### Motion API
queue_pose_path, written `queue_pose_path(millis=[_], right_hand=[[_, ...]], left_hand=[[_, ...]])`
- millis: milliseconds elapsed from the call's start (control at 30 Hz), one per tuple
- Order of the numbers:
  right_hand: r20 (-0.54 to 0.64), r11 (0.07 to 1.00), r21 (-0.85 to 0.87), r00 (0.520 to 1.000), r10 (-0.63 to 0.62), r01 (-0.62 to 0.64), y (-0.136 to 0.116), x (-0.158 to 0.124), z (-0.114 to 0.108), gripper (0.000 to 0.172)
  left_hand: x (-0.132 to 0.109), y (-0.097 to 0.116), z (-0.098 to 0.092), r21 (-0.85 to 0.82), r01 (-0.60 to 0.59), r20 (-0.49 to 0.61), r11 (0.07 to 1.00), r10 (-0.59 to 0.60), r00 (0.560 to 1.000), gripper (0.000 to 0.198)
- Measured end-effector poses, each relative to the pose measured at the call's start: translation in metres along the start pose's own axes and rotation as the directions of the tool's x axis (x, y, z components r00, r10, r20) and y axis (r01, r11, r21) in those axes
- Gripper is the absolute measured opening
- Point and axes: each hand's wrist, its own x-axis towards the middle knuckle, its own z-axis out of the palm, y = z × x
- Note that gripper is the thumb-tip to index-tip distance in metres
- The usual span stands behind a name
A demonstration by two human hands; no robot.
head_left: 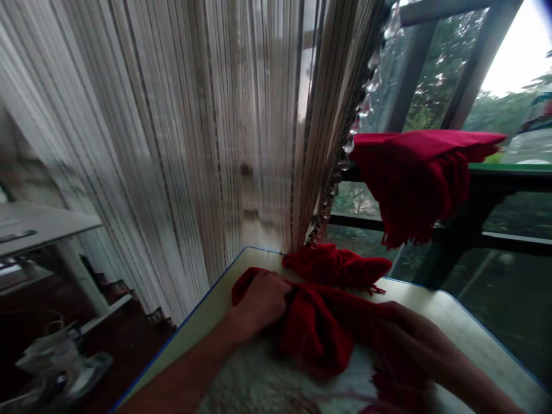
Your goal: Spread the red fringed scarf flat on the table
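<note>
cloth (317, 336) is deep red, bunched and loosely folded.

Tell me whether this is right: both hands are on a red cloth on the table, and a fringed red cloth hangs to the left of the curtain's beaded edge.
One thing is wrong: the head view shows the fringed red cloth hanging to the right of the curtain's beaded edge, not the left.
</note>
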Motion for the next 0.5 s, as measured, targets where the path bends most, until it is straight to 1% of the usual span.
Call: queue_pose_path(millis=[33,67,133,200,233,267,300,367,400,433,500], right_hand=[[0.023,1.0,0.023,1.0,0.015,-0.015,-0.004,0.001,-0.003,0.037],[0.02,1.0,0.021,1.0,0.015,-0.016,-0.008,0.003,-0.007,0.037],[-0.051,0.999,-0.039,0.998,0.021,-0.023,-0.012,0.005,-0.015,0.036],[-0.139,0.992,-0.116,0.99,0.029,-0.045,-0.012,0.007,-0.022,0.035],[-0.175,0.989,-0.14,0.984,0.03,-0.055,-0.012,0.007,-0.025,0.035],[-0.202,0.986,-0.155,0.979,0.027,-0.059,-0.012,0.007,-0.027,0.035],[-0.22,0.985,-0.161,0.975,0.019,-0.055,-0.012,0.007,-0.027,0.035],[-0.233,0.986,-0.165,0.972,-0.009,-0.03,-0.012,0.007,-0.027,0.034],[-0.221,0.986,-0.165,0.975,-0.027,-0.01,-0.012,0.007,-0.026,0.035],[-0.199,0.986,-0.166,0.979,-0.045,0.011,-0.011,0.008,-0.025,0.036],[-0.157,0.984,-0.173,0.984,-0.078,0.05,-0.009,0.009,-0.024,0.039]], left_hand=[[0.0,-0.003,-0.003,0.012,0.012,-0.025,1.0,-0.012,1.0,0.028],[0.001,-0.005,-0.005,0.018,0.02,-0.055,1.0,-0.019,0.998,0.031],[0.002,-0.006,-0.01,0.021,0.012,-0.149,1.0,-0.009,0.989,0.036],[0.003,-0.001,-0.012,-0.006,-0.046,-0.282,0.999,0.042,0.959,0.035],[0.003,0.004,-0.011,-0.042,-0.084,-0.334,0.996,0.065,0.94,0.033],[0.002,0.009,-0.009,-0.096,-0.119,-0.365,0.988,0.076,0.928,0.031],[0.002,0.015,-0.006,-0.166,-0.138,-0.367,0.976,0.069,0.928,0.027],[0.001,0.024,0.006,-0.311,-0.103,-0.298,0.945,0.006,0.955,0.025],[0.0,0.027,0.013,-0.36,-0.057,-0.246,0.931,-0.036,0.969,0.029],[0.0,0.029,0.019,-0.386,-0.008,-0.194,0.922,-0.073,0.978,0.038],[0.001,0.029,0.028,-0.397,0.063,-0.109,0.916,-0.115,0.987,0.054]])
